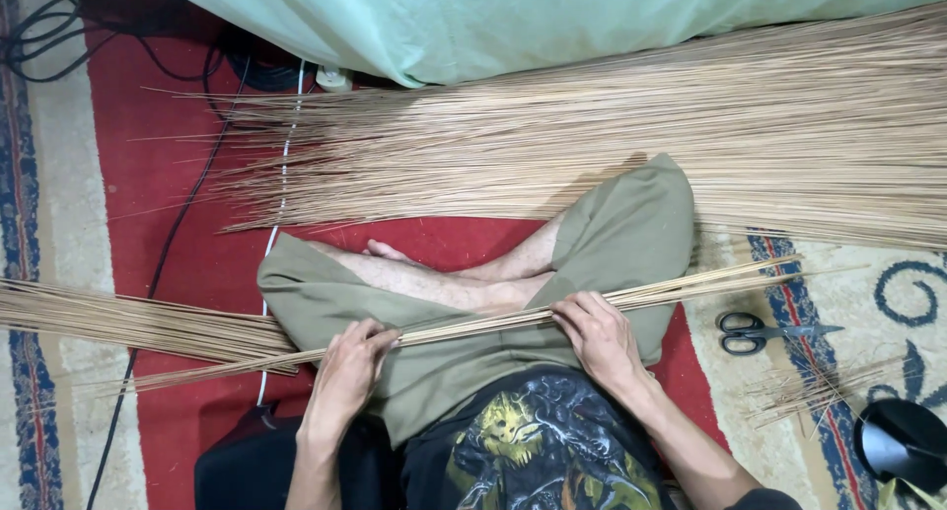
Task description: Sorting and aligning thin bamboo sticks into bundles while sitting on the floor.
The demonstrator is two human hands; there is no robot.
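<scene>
I sit cross-legged on a red carpet in olive shorts. A thin bundle of long pale sticks (pixel 483 323) lies slanted across my lap, from lower left to upper right. My left hand (pixel 347 372) pinches the bundle near my left knee. My right hand (pixel 595 332) rests on it and grips it near my right knee. A big heap of the same sticks (pixel 691 135) is spread on the floor beyond my legs.
Black-handled scissors (pixel 747 332) lie on the carpet to the right. A smaller stack of sticks (pixel 118 318) lies at the left, short offcuts (pixel 799 387) at the right. A black round object (pixel 903 441) sits at the lower right. Cables (pixel 178 224) run down the left; green cloth (pixel 552 17) hangs above.
</scene>
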